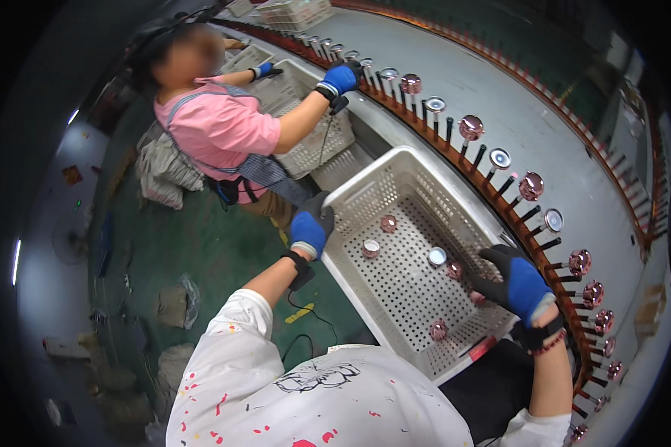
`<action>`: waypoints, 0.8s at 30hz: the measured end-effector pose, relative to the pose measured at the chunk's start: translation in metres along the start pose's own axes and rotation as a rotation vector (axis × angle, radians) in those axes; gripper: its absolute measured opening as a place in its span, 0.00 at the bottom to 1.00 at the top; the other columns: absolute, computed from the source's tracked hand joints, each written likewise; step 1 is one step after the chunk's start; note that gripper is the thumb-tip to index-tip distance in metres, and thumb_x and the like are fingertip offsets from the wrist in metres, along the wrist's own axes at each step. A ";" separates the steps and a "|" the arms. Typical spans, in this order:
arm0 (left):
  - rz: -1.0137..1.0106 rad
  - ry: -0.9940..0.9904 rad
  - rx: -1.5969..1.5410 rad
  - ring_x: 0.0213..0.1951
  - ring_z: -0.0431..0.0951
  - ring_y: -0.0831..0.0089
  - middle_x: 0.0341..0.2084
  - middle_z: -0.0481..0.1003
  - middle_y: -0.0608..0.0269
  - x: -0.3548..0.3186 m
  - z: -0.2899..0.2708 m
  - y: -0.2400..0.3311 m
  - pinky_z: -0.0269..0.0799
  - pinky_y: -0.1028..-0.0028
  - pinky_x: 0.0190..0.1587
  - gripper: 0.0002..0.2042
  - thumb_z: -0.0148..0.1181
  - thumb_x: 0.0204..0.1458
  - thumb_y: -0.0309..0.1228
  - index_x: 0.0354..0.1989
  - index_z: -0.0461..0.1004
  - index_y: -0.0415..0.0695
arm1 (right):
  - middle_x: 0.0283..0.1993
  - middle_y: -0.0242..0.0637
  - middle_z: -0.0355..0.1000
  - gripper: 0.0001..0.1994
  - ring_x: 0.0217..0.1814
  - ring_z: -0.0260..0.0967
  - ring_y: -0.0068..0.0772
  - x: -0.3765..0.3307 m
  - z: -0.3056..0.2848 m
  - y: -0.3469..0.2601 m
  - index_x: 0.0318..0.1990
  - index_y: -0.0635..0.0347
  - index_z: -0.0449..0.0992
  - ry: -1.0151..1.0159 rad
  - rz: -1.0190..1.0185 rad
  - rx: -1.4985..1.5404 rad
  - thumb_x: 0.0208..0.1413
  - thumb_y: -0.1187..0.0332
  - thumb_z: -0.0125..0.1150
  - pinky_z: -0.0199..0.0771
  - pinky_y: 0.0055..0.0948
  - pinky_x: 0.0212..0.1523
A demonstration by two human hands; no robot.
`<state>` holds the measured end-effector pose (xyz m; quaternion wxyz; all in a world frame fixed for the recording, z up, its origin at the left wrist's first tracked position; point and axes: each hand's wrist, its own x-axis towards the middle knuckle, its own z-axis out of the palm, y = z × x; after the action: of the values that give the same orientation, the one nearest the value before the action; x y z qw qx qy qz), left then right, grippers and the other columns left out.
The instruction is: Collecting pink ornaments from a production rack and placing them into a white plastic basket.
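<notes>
A white perforated plastic crate (395, 298) stands in front of me, tilted across the view. My left hand (312, 227), in a blue and black glove, is closed on the crate's left corner rim. Over the crate's right side is my right hand (520, 284), gloved alike, its fingers apart. Just below those fingers lies a small pink piece, partly hidden. Several shiny rose-pink round caps are scattered on the crate's bottom, among them one cap (438, 330) near the front and one with its pale opening upward (437, 257).
A curved rail (455, 156) with black upright holders, many carrying pink caps, runs along the right. Beyond it is a grey surface (574, 164). A co-worker in a pink shirt (224, 123) reaches to the rail at left, beside other crates (317, 138). Sacks (164, 167) lie on the green floor.
</notes>
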<state>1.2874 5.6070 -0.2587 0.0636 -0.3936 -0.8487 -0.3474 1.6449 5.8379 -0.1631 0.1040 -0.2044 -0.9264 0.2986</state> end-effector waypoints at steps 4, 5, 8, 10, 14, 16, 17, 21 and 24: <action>0.016 0.029 -0.004 0.39 0.74 0.49 0.36 0.74 0.44 -0.005 0.010 -0.008 0.69 0.60 0.43 0.16 0.52 0.47 0.30 0.45 0.73 0.42 | 0.46 0.50 0.71 0.13 0.48 0.68 0.47 -0.019 -0.053 0.046 0.45 0.65 0.72 0.564 0.159 -0.210 0.53 0.71 0.57 0.67 0.35 0.50; 0.019 0.021 -0.003 0.39 0.74 0.49 0.36 0.74 0.44 -0.008 0.013 -0.007 0.69 0.60 0.43 0.16 0.52 0.47 0.31 0.45 0.73 0.42 | 0.47 0.50 0.70 0.12 0.49 0.68 0.48 -0.037 -0.075 0.093 0.45 0.66 0.72 0.587 0.230 -0.339 0.55 0.70 0.52 0.67 0.36 0.50; 0.009 -0.004 -0.019 0.41 0.74 0.48 0.38 0.74 0.43 -0.007 0.012 -0.001 0.69 0.61 0.45 0.17 0.53 0.47 0.31 0.46 0.72 0.41 | 0.23 0.40 0.72 0.15 0.23 0.71 0.33 -0.093 -0.085 0.199 0.32 0.64 0.73 0.389 0.988 0.190 0.59 0.59 0.51 0.70 0.29 0.26; 0.010 -0.012 0.027 0.40 0.74 0.49 0.37 0.74 0.43 -0.014 0.007 -0.011 0.69 0.61 0.44 0.17 0.54 0.46 0.31 0.46 0.72 0.42 | 0.18 0.32 0.68 0.15 0.15 0.62 0.21 -0.089 -0.064 0.198 0.29 0.61 0.71 0.412 0.723 0.525 0.58 0.57 0.53 0.63 0.22 0.18; 0.004 -0.007 0.044 0.39 0.74 0.49 0.36 0.74 0.45 -0.021 -0.003 -0.004 0.69 0.59 0.43 0.17 0.52 0.46 0.32 0.45 0.72 0.43 | 0.30 0.37 0.71 0.17 0.27 0.68 0.29 -0.075 -0.046 0.164 0.41 0.67 0.72 0.367 0.560 0.069 0.46 0.65 0.63 0.70 0.29 0.29; -0.018 -0.035 0.043 0.39 0.74 0.49 0.36 0.74 0.45 -0.020 -0.003 -0.004 0.69 0.59 0.43 0.17 0.52 0.46 0.32 0.45 0.72 0.43 | 0.31 0.43 0.72 0.17 0.32 0.71 0.38 -0.063 -0.039 0.133 0.41 0.64 0.72 0.386 0.408 -0.171 0.40 0.70 0.61 0.72 0.33 0.35; -0.031 -0.071 0.035 0.39 0.74 0.49 0.36 0.74 0.45 -0.018 -0.001 -0.003 0.69 0.59 0.43 0.16 0.52 0.46 0.32 0.45 0.72 0.43 | 0.32 0.45 0.73 0.18 0.33 0.72 0.42 -0.066 -0.031 0.138 0.41 0.63 0.73 0.403 0.232 -0.344 0.38 0.71 0.61 0.72 0.34 0.37; 0.007 -0.041 0.022 0.39 0.74 0.49 0.36 0.74 0.45 -0.017 0.012 -0.001 0.69 0.58 0.43 0.16 0.52 0.46 0.32 0.45 0.72 0.43 | 0.39 0.46 0.74 0.20 0.39 0.73 0.44 -0.036 0.000 0.007 0.45 0.62 0.73 0.059 0.069 -0.186 0.40 0.70 0.63 0.72 0.33 0.41; 0.037 -0.066 0.022 0.38 0.74 0.48 0.35 0.74 0.43 -0.018 0.018 0.003 0.69 0.59 0.42 0.17 0.53 0.46 0.32 0.46 0.72 0.42 | 0.41 0.47 0.74 0.20 0.41 0.72 0.44 -0.040 0.008 -0.014 0.47 0.63 0.73 -0.026 -0.032 0.079 0.44 0.68 0.64 0.71 0.32 0.44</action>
<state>1.3051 5.6087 -0.2781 0.0463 -0.4200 -0.8466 -0.3236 1.6736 5.8066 -0.1639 0.1048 -0.1813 -0.9184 0.3358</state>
